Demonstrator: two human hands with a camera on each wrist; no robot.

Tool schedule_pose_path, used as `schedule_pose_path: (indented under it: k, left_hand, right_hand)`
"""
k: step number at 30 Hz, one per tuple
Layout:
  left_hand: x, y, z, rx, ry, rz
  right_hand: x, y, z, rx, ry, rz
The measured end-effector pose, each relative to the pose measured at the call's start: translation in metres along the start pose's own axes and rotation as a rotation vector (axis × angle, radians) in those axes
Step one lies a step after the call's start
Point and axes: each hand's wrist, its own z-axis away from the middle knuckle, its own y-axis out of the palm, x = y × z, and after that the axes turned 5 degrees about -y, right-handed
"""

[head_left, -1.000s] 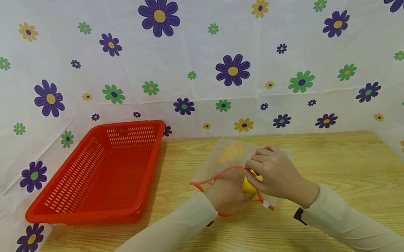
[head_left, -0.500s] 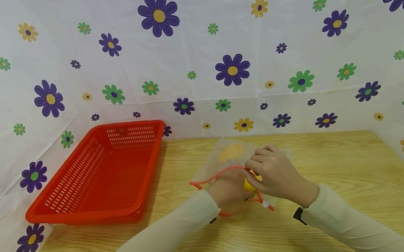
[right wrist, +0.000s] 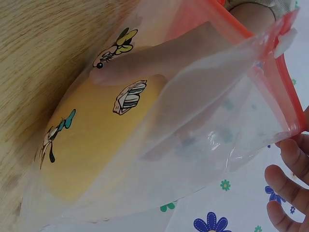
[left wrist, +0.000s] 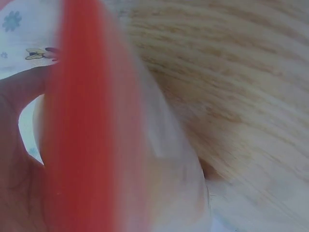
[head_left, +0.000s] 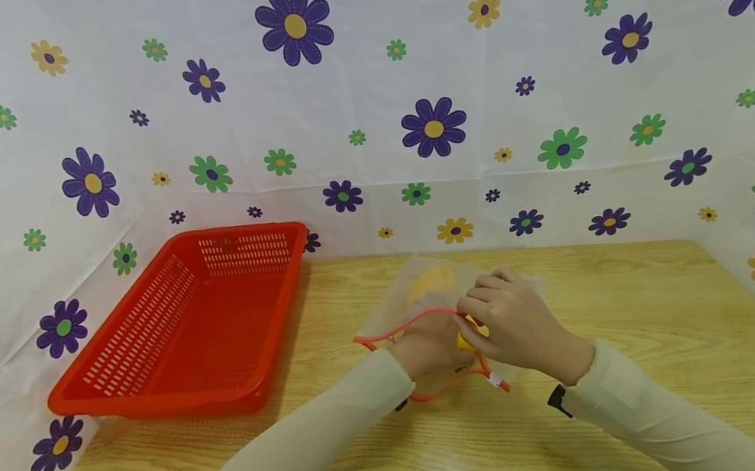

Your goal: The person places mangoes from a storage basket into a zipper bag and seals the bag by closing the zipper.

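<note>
A person's left hand [head_left: 433, 342] is inside a clear bag [head_left: 393, 314], a finger lying along a yellow thing [right wrist: 84, 164] there; whether it grips is hidden. The right hand [head_left: 507, 322] pinches the bag's red rim [head_left: 427, 313]. If that pinch slips, the limp bag could sag around the left hand, and a quick tug could snag the rim, dragging everything across the surface [head_left: 625, 355].

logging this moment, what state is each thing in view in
Bag: open, mouth spread
Red zip: undone, white slider at one end
Yellow thing: inside the bag
Left hand: inside the bag, grip unclear
Right hand: pinching the zip edge
Red basket: upright on the table
</note>
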Motion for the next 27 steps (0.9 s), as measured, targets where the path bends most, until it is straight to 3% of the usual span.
schedule_pose_path:
  k: [7, 15, 23, 27]
  left_hand:
    - [0.001, 0.004, -0.002, 0.024, -0.097, 0.016]
    - [0.004, 0.005, -0.003, -0.036, -0.007, 0.047]
    - [-0.004, 0.001, -0.005, 0.031, -0.072, -0.035]
    - [-0.008, -0.003, -0.002, 0.047, -0.064, -0.028]
  right_hand:
    - [0.0, 0.0, 0.0, 0.005, 0.001, -0.002]
    - [0.0, 0.001, 0.0, 0.005, 0.006, -0.004]
    - [-0.001, 0.002, 0.001, -0.003, 0.003, -0.005]
    - [-0.001, 0.002, 0.001, -0.004, 0.004, -0.005]
